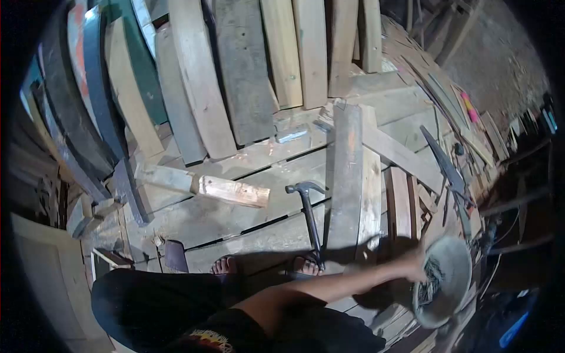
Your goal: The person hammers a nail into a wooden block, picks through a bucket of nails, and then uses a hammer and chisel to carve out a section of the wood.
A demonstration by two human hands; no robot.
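My right hand (414,267) is stretched out to the right, at the near left rim of a grey bucket (456,285). A heap of thin dark nails (432,281) lies inside the bucket, just beside my fingers. The hand is blurred and in shadow, so whether the fingers grip the rim or reach for the nails cannot be made out. My left hand is out of view. A claw hammer (308,215) lies on the plank floor in front of my feet, its head pointing away from me.
Several long boards (247,70) lean in a row at the back. A short wood block (232,191) lies left of the hammer. Long planks (346,170) lie to its right, near a handsaw (441,156). Wood scraps litter the right side. Gaps run between the floor planks (265,176).
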